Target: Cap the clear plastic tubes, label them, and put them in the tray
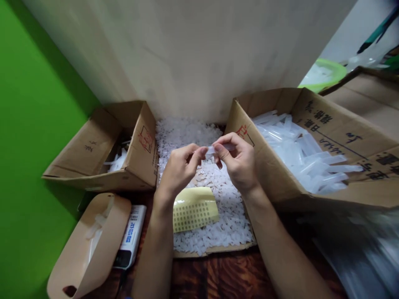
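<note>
While the left hand [183, 166] and the right hand [238, 164] meet in mid-view, a slim, translucent whitish plastic tube [210, 150] lies level between them, the fingers of each closed on it; the right ones hide part of its length. Below it spreads a bed of small, whitish plastic pieces [224, 226], on a flat cardboard base resting on the dark, wood-grained counter [227, 274]. A glossy yellow sheet with rows of small dots [195, 209] covers some of the pieces, its left edge running up against the left forearm.

Tall sides hem in this space: on the right, a large brown cardboard carton [268, 174] heaped with long translucent plastic sleeves [299, 149]; on the left, a smaller brown cardboard box [141, 153] with a few white items inside. A pale upright panel [187, 54] closes off the back. Nearer the person, left of the forearm, stand an open beige bin [71, 253] containing some translucent pieces and, just beside it, a white, blue-lettered device [134, 228].
</note>
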`<state>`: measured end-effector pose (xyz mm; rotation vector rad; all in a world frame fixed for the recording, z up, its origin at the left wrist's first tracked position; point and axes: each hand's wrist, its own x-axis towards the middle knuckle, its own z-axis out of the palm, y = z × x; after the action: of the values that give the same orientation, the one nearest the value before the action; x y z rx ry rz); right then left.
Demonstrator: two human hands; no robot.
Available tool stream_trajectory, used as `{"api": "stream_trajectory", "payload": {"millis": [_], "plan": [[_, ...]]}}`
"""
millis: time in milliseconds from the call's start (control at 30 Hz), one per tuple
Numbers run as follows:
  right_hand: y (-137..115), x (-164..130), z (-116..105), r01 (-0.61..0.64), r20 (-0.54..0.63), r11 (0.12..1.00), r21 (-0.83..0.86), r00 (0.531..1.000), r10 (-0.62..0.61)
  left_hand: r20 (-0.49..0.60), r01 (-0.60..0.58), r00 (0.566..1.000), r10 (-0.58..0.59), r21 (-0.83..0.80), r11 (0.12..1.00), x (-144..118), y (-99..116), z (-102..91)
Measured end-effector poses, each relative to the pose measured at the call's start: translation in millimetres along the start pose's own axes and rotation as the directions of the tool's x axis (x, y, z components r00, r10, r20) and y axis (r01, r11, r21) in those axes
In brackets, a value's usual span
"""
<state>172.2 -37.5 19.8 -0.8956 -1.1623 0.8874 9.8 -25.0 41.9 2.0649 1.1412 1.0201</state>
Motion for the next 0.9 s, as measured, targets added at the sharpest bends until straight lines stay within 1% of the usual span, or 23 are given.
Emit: {"api": "stream_trajectory", "payload": {"millis": [67,133,200,267,300,333,367,400,433,467,500,533,567,600,667,767,800,900], "plan": [[0.4,-0.5,1.9,-0.023,-0.029,1.000,0.012,0.999,0.024,-0.038,-0.155,0.986,0.161,0.127,0.980,0.9,-1.7,1.4],[0.5,-1.3,4.2,-0.058,-0.051,0.998,0.040,0.997,0.060,-0.041,-0.281,0.953,0.301,0.256,0.925,2.1,-5.5,2.2],[1.0,-1.7,6.2,-0.114,-0.060,0.989,0.095,0.991,0.120,-0.017,-0.356,0.923,0.384,0.343,0.870,3.5,-9.6,1.8],[3.1,-0.7,7.1,-0.195,-0.055,0.970,0.145,0.977,0.205,0.009,-0.382,0.914,0.406,0.357,0.852,4.6,-12.8,-0.1],[5.0,0.3,6.8,-0.231,-0.053,0.960,0.158,0.969,0.242,0.030,-0.369,0.924,0.382,0.338,0.866,4.5,-14.1,-1.5],[7.2,1.6,6.2,-0.251,-0.066,0.955,0.161,0.962,0.264,0.063,-0.333,0.942,0.330,0.311,0.890,3.8,-15.4,-3.0],[9.7,3.1,5.1,-0.248,-0.099,0.958,0.147,0.960,0.263,0.112,-0.265,0.964,0.242,0.296,0.918,2.3,-17.0,-4.3],[12.2,4.6,3.8,-0.221,-0.149,0.968,0.117,0.960,0.237,0.184,-0.160,0.977,0.106,0.314,0.936,-0.1,-19.0,-5.0],[14.5,5.9,2.3,-0.180,-0.204,0.981,0.076,0.960,0.192,0.262,-0.038,0.963,-0.064,0.367,0.929,-3.2,-21.5,-4.8],[16.5,6.9,0.9,-0.134,-0.250,0.990,0.032,0.958,0.138,0.325,0.074,0.916,-0.236,0.443,0.894,-6.6,-24.3,-3.6],[18.1,7.7,-0.4,-0.095,-0.277,0.996,-0.005,0.957,0.090,0.363,0.156,0.850,-0.382,0.519,0.840,-10.0,-27.5,-1.5],[19.3,8.2,-1.5,-0.066,-0.283,0.997,-0.028,0.957,0.055,0.379,0.206,0.787,-0.486,0.581,0.788,-12.7,-30.9,1.3],[20.1,8.5,-2.3,-0.050,-0.275,0.998,-0.038,0.961,0.038,0.386,0.231,0.743,-0.547,0.619,0.750,-14.5,-34.1,4.4],[20.8,8.6,-3.0,-0.043,-0.258,0.998,-0.043,0.966,0.031,0.385,0.239,0.725,-0.571,0.637,0.733,-15.2,-37.1,7.3],[21.9,8.7,-4.1,-0.030,-0.224,0.997,-0.066,0.974,0.014,0.373,0.236,0.730,-0.573,0.650,0.723,-13.6,-41.1,10.3],[24.5,9.0,-5.7,-0.008,-0.191,0.995,-0.102,0.981,-0.011,0.375,0.228,0.732,-0.569,0.652,0.723,-9.0,-41.1,6.6],[25.8,9.4,-6.3,-0.005,-0.185,0.995,-0.102,0.983,-0.014,0.386,0.229,0.721,-0.575,0.650,0.724,-7.9,-40.0,4.4],[29.5,10.7,-8.0,-0.010,-0.161,0.998,-0.069,0.987,-0.002,0.434,0.234,0.662,-0.611,0.655,0.719,-6.3,-36.6,2.5]]}}
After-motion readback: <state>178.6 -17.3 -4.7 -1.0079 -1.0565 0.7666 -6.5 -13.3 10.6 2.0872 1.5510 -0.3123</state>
